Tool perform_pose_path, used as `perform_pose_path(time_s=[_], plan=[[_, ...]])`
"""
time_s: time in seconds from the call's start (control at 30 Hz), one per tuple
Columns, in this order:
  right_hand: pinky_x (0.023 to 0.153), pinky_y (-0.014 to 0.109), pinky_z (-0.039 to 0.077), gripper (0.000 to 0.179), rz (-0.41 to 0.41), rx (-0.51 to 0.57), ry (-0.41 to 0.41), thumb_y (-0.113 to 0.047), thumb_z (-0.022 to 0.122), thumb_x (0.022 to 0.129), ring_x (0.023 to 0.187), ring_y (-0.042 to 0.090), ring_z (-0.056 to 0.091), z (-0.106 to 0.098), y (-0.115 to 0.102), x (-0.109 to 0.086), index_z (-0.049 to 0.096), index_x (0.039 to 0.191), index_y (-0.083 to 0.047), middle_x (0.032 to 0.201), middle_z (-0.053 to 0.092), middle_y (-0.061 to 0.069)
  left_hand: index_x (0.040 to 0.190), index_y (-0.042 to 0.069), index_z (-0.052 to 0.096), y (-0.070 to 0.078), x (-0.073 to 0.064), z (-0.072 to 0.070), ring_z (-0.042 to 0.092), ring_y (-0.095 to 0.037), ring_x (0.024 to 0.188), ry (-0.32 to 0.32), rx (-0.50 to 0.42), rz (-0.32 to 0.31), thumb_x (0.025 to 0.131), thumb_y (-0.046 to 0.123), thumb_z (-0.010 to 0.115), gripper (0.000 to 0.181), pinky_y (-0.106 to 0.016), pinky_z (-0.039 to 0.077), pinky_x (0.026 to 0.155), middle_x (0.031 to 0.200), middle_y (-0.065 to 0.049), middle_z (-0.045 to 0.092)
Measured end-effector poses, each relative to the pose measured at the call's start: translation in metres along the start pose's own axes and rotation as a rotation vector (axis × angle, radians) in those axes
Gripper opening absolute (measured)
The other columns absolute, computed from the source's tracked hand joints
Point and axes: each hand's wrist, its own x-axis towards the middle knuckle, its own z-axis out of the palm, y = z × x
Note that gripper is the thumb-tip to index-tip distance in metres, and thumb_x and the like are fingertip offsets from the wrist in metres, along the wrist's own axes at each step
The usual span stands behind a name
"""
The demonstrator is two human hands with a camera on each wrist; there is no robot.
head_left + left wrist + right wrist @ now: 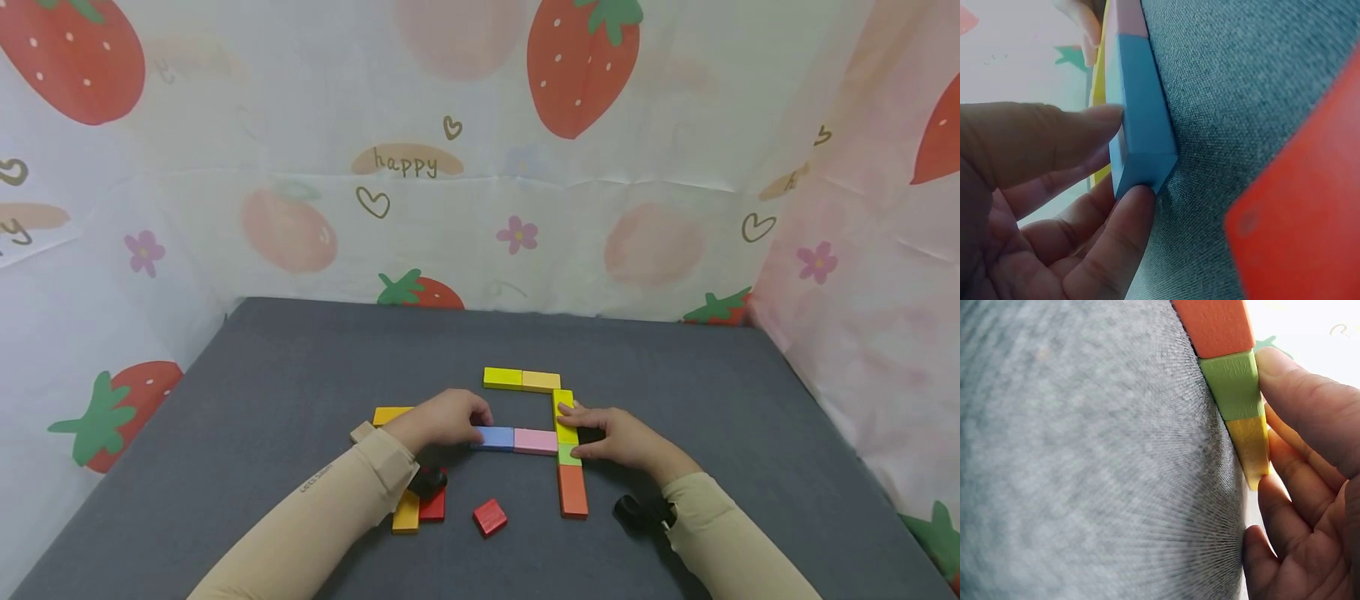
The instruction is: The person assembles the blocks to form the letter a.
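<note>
My left hand holds the free left end of a blue block, thumb on its upper edge and a fingertip against its end face. A pink block continues that row to the right. It meets a column made of a long yellow block, a small green block and an orange-red block. Extended fingers of my right hand touch the yellow block, while its thumb rests against the green one. At the column's far end, another yellow block and a pale orange block lie end to end.
A red block lies alone nearer me on the dark grey tabletop. Under and beside my left forearm are an orange block, another red block, a second orange block and a plain wood-coloured block. Printed cloth stands behind the table.
</note>
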Motion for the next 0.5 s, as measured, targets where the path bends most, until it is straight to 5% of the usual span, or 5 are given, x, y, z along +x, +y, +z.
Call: perform_pose_path(time_s=[0.5], plan=[[0.106, 0.049, 0.021, 0.054, -0.003, -0.007, 0.005, -0.034, 0.071, 0.077, 0.136, 0.021, 0.023, 0.0004, -0.0012, -0.0013, 0.054, 0.127, -0.026, 0.140, 0.039, -0.008, 0.088, 0.020, 0.066, 0.0052, -0.0027, -0.0003, 0.052, -0.014, 0.078, -0.016, 0.008, -0.012, 0.078, 0.016, 0.072, 0.012, -0.028, 0.045, 0.073, 0.083, 0.006, 0.059]])
